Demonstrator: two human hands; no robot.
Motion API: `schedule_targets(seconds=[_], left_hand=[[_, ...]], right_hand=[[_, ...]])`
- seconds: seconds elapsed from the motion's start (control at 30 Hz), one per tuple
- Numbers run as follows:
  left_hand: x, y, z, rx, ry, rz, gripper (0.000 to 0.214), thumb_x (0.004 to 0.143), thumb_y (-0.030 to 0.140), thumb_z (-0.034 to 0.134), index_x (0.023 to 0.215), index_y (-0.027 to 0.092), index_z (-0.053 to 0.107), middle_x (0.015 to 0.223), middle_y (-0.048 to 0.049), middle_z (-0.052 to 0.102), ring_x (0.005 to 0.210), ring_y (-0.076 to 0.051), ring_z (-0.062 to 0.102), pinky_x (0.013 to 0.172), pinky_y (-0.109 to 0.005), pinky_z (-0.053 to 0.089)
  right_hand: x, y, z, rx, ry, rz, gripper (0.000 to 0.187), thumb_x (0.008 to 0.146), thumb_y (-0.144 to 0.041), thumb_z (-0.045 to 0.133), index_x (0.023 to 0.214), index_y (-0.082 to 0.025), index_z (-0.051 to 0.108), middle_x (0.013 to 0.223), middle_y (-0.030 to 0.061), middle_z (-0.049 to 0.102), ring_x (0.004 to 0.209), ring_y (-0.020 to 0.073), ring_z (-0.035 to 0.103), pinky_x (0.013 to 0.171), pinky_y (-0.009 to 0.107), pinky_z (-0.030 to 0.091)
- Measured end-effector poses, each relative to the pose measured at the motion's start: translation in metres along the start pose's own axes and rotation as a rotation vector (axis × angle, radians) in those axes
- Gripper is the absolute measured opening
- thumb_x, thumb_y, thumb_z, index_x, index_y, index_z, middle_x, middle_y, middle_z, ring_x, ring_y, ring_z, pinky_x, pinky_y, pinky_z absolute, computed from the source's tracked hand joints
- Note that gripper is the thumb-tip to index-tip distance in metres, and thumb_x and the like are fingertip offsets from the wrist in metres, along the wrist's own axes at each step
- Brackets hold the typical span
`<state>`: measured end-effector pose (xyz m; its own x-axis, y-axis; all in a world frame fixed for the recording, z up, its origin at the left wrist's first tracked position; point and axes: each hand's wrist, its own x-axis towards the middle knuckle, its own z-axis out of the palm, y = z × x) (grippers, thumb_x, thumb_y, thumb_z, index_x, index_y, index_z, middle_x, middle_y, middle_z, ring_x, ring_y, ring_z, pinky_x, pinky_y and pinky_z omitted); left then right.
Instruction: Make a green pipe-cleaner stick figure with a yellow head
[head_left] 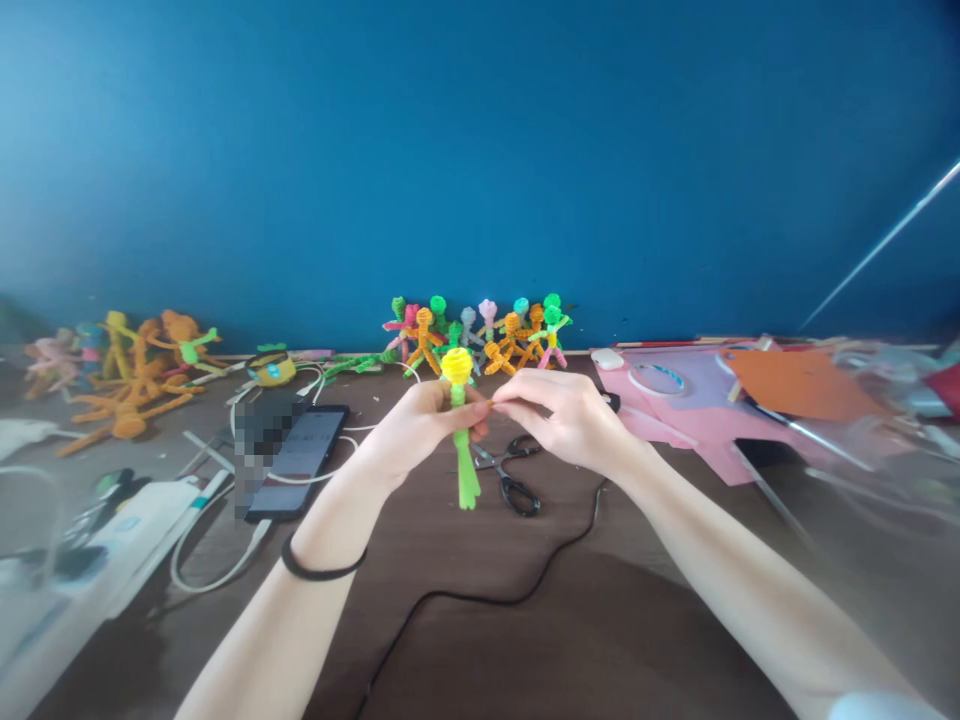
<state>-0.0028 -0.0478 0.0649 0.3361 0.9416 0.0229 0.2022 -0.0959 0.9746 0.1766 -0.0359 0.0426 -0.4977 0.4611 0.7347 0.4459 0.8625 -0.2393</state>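
Holding: left hand [420, 420] is pinching the pipe-cleaner figure [460, 430] upright above the surface [525, 620], steadying it.
Twisting: right hand [559, 415] is pinching its orange arm piece.
Far: finished figures [480, 335] are leaning on the wall.

Both forearms are bare, no sleeves showing. A thin black hair tie [322, 570] circles the wrist behind the left hand [420, 425]; the right hand [562, 415] wears nothing.

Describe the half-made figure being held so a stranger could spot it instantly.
Start at the blue wall, then drop to the dark wooden table. Above it, the left hand and right hand pinch a green pipe-cleaner figure with a yellow coiled head, the only one off the table.
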Motion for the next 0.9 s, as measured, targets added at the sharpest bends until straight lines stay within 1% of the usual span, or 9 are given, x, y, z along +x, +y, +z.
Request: schedule_targets(seconds=[0.2, 0.37, 0.6, 0.77, 0.9], left_hand=[[0.002, -0.003, 0.0, 0.092, 0.035, 0.018, 0.014, 0.07, 0.028, 0.062, 0.071, 0.015, 0.06, 0.066, -0.0002, 0.062, 0.067, -0.014, 0.057, 0.068, -0.027, 0.043], [0.003, -0.005, 0.0, 0.146, 0.051, 0.069, 0.013, 0.072, 0.028, 0.06, 0.069, 0.015, 0.06, 0.067, -0.0001, 0.062, 0.066, -0.014, 0.058, 0.066, -0.026, 0.043], [0.004, -0.007, 0.002, 0.203, 0.074, 0.107, 0.014, 0.072, 0.028, 0.059, 0.067, 0.015, 0.059, 0.066, -0.0004, 0.062, 0.065, -0.015, 0.058, 0.063, -0.026, 0.044], [0.005, -0.01, 0.0, 0.351, 0.105, 0.127, 0.015, 0.074, 0.031, 0.057, 0.07, 0.016, 0.059, 0.065, 0.001, 0.062, 0.063, -0.015, 0.058, 0.061, -0.026, 0.042], [0.005, -0.01, 0.001, 0.471, 0.11, 0.14, 0.017, 0.076, 0.032, 0.053, 0.069, 0.017, 0.058, 0.063, 0.002, 0.061, 0.061, -0.014, 0.056, 0.06, -0.025, 0.04]], right_hand=[[0.0, 0.0, 0.0, 0.025, 0.001, 0.045, 0.011, 0.084, -0.015, 0.051, 0.079, -0.014, 0.061, 0.074, 0.0034, 0.064, 0.066, 0.0114, 0.058, 0.061, 0.022, 0.043], [0.0, -0.001, 0.002, 0.083, -0.008, 0.105, 0.011, 0.083, -0.014, 0.051, 0.079, -0.014, 0.061, 0.074, 0.003, 0.065, 0.063, 0.0106, 0.057, 0.059, 0.021, 0.042], [0.001, -0.004, 0.003, 0.162, -0.052, 0.216, 0.01, 0.082, -0.013, 0.05, 0.078, -0.014, 0.06, 0.067, 0.0009, 0.062, 0.058, 0.0093, 0.054, 0.057, 0.02, 0.04], [0.001, -0.005, 0.005, 0.209, -0.096, 0.316, 0.011, 0.082, -0.014, 0.049, 0.077, -0.015, 0.059, 0.063, -0.0004, 0.058, 0.056, 0.0091, 0.052, 0.056, 0.02, 0.039], [0.002, -0.006, 0.003, 0.206, -0.135, 0.345, 0.012, 0.082, -0.012, 0.048, 0.075, -0.014, 0.058, 0.062, -0.0001, 0.057, 0.056, 0.009, 0.051, 0.055, 0.02, 0.038]])
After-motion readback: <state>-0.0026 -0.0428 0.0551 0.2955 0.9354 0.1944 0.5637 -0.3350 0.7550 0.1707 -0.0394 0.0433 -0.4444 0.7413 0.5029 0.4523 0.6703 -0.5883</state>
